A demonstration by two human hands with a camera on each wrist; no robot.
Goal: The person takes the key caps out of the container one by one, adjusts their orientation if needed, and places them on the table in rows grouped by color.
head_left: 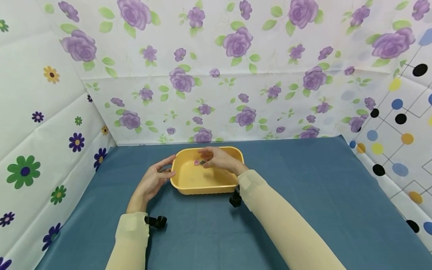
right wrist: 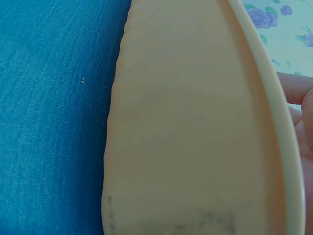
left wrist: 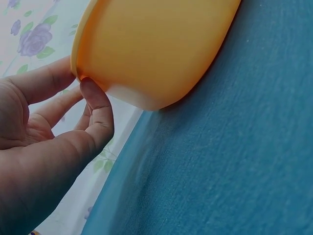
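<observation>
A shallow yellow plastic basin sits on the blue cloth. My left hand is at its left end, thumb and forefinger pinching the rim; the left wrist view shows the thumb just under the lip. Above the inside of the basin, my right hand reaches in with bent fingers, thumb and forefinger apart. Near that thumb is a small dark tile-like piece, and beside it lies a small pink one. The right wrist view has the basin's outer wall, with part of the right hand beyond the rim.
Blue cloth covers the table around the basin. A flowered curtain hangs close behind, with patterned sheets on both sides. Black wrist cameras stick out from both sleeves, the right one close to the basin's front corner.
</observation>
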